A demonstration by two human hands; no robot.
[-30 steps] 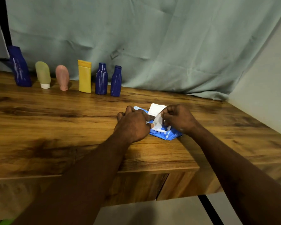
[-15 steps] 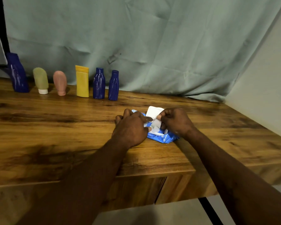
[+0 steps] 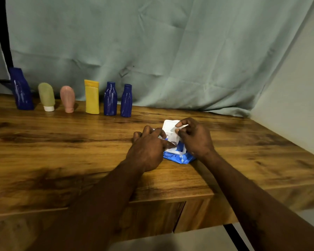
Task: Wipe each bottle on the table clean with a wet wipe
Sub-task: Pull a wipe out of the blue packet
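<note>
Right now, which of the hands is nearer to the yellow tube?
Left. The left hand rests on the wipes pack, on the side toward the yellow tube; the right hand is on the other side, by the open lid, farther off.

Bottles (image 3: 110, 98) in row behind wipe pack (image 3: 179, 157), on table (image 3: 62, 142).

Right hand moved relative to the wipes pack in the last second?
Yes. The right hand shifted back along the pack, from its opening toward the raised lid.
</note>
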